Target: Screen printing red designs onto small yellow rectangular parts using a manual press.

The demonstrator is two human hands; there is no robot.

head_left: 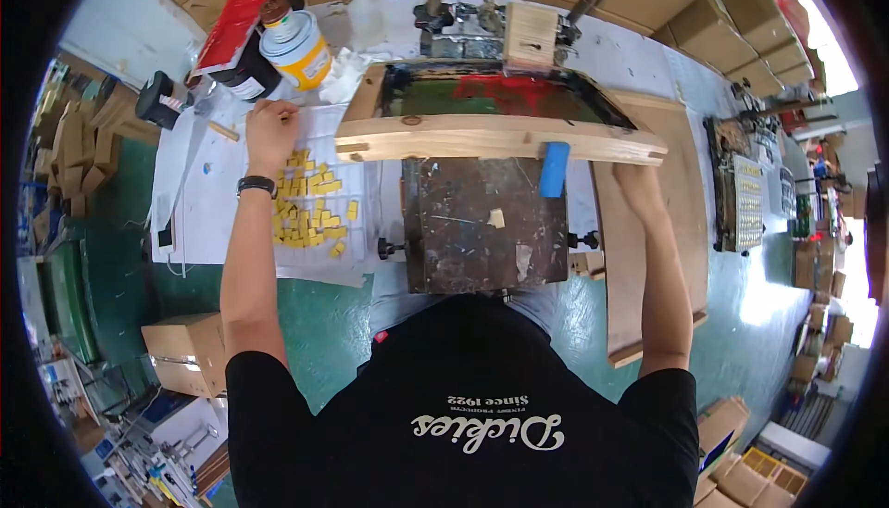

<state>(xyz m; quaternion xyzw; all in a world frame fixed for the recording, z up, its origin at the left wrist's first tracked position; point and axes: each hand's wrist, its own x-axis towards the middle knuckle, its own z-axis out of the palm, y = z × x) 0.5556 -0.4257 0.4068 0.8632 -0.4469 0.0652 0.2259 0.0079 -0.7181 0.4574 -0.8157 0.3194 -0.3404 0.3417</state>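
A wooden screen-printing frame (505, 142) with red and black ink on its mesh is tilted up over a dark, stained printing base (486, 225). A blue strip (554, 170) hangs from its near edge, and a small pale yellow piece (496, 219) lies on the base. My left hand (271, 133), fingers curled together, is just beyond many small yellow pieces (310, 207) spread on white paper; what it pinches, if anything, is too small to make out. My right hand (637, 179) reaches beneath the frame's right end, which hides its fingers.
Ink tins (296, 50), a black tub with a red top (239, 50) and squeeze bottles (403, 8) stand at the back left. A metal hinge clamp (532, 36) holds the frame's far side. A tan board (653, 230) lies at the right, beside a rack of small pieces (745, 198).
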